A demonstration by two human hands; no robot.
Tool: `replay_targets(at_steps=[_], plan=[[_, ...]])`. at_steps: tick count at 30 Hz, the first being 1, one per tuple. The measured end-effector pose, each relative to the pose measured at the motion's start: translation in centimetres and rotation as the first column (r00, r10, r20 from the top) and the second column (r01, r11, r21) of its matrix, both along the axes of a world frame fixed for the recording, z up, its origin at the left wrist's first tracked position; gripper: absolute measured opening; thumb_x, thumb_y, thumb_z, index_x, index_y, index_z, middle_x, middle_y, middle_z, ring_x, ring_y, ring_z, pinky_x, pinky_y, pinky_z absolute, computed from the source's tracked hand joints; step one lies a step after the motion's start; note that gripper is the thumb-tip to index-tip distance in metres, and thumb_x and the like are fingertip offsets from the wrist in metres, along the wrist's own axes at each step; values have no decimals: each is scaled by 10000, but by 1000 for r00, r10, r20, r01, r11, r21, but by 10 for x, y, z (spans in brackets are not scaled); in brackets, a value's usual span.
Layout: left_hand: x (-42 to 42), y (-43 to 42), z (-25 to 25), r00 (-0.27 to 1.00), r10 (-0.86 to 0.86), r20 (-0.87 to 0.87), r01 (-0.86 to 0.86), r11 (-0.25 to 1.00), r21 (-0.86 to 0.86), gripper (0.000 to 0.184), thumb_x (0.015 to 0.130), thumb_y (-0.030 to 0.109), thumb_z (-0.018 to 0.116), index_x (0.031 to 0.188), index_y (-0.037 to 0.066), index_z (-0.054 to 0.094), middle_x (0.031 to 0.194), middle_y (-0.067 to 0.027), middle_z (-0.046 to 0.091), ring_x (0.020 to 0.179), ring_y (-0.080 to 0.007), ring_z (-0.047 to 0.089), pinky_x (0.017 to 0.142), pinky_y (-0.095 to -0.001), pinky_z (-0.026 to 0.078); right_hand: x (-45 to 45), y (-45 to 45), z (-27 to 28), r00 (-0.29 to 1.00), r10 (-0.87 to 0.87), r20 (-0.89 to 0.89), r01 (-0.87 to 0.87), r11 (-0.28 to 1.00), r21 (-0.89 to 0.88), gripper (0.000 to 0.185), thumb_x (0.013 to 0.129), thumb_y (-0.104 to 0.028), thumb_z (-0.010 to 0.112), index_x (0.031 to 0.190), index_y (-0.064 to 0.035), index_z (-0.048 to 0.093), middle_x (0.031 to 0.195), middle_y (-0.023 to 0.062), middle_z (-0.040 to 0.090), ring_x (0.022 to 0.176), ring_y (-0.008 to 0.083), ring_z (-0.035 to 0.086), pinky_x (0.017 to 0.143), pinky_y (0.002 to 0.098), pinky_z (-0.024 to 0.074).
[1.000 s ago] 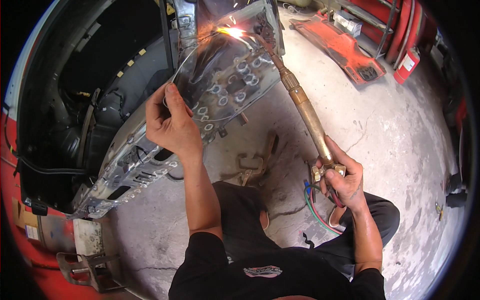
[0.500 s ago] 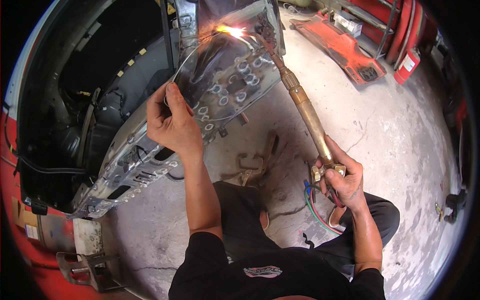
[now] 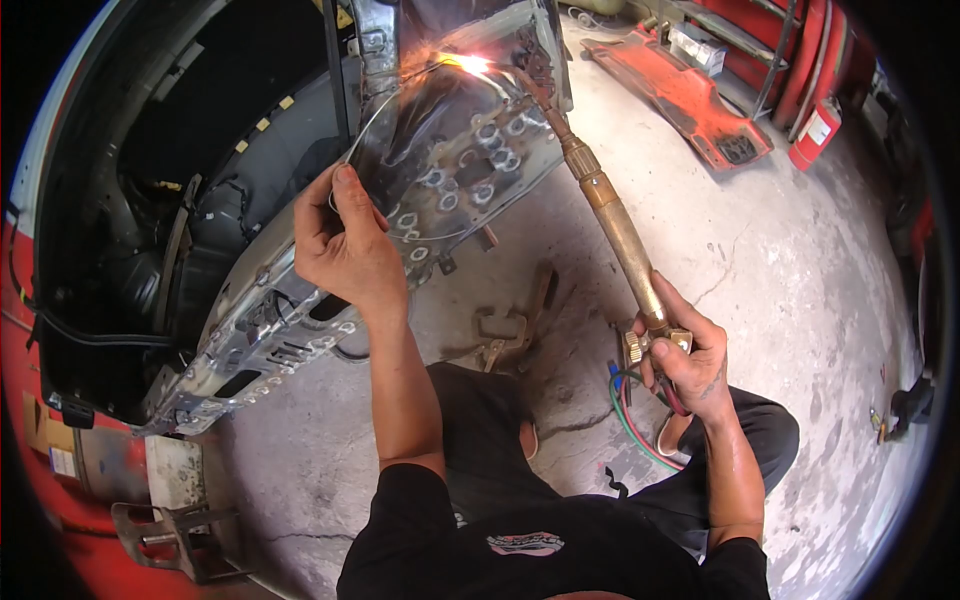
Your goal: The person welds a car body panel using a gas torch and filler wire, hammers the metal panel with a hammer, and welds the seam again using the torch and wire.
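Observation:
Between thumb and fingers, my left hand (image 3: 345, 235) pinches a thin filler rod (image 3: 372, 122), whose upper end curves toward the flame. My right hand (image 3: 685, 350) is wrapped round the valve end of a brass gas torch (image 3: 622, 235). The torch slants up and left, and its tip burns with a bright flame (image 3: 468, 64) against a bare metal car body panel (image 3: 455, 150). Several round weld marks dot that panel. Glare hides the exact spot where rod and flame meet. Red and green hoses (image 3: 632, 425) hang below my right hand.
A metal clamp (image 3: 500, 325) lies on the concrete floor ahead of my knees. Farther off are a red metal part (image 3: 680, 95) and a fire extinguisher (image 3: 815, 135). The dark car opening (image 3: 220, 130) fills the left side. A metal bracket (image 3: 175, 540) stands at lower left.
The flame's orange part has shrunk slightly around the torch tip. Both hands, the rod and the torch hold almost the same positions.

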State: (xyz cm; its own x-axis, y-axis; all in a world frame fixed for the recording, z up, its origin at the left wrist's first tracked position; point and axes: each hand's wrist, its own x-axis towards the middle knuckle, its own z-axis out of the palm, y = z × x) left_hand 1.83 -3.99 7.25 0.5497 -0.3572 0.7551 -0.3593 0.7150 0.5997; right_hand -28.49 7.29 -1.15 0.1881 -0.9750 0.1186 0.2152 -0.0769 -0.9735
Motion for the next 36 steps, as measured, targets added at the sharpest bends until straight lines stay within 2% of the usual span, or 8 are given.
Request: replay_targets(at_steps=[11, 14, 32, 36], plan=[[2, -1, -3, 1000, -9, 7, 9, 1000, 21, 160, 988, 101, 698, 1028, -54, 700, 742, -29, 634, 508, -24, 472, 457, -189, 331, 0, 0, 0, 1000, -6, -11, 6, 1000, -2, 617, 933, -84, 655, 1520, -29, 473, 1033, 103, 665, 623, 114, 627, 572, 256, 526], [0, -2, 0, 1000, -5, -10, 5, 1000, 9, 168, 980, 118, 713, 980, -50, 697, 684, -28, 612, 503, -43, 478, 449, -190, 314, 0, 0, 0, 1000, -7, -14, 7, 1000, -1, 613, 935, -88, 655, 1519, -31, 476, 1030, 101, 665, 623, 113, 626, 572, 255, 525], [1, -2, -2, 1000, -7, -13, 7, 1000, 12, 150, 985, 94, 700, 1019, -52, 701, 715, -22, 628, 504, -23, 478, 451, -186, 326, 0, 1, 1, 999, -21, -34, 21, 1000, -8, 616, 918, -23, 631, 1516, -36, 483, 1034, 103, 674, 627, 106, 624, 592, 254, 527], [-2, -1, 0, 1000, -8, -15, 8, 1000, 7, 153, 978, 103, 709, 976, -50, 698, 695, -33, 622, 501, -42, 475, 449, -190, 309, 0, 1, 1, 999, -21, -33, 21, 1000, -9, 616, 919, -26, 634, 1515, -33, 483, 1034, 106, 678, 619, 105, 622, 592, 252, 527]])
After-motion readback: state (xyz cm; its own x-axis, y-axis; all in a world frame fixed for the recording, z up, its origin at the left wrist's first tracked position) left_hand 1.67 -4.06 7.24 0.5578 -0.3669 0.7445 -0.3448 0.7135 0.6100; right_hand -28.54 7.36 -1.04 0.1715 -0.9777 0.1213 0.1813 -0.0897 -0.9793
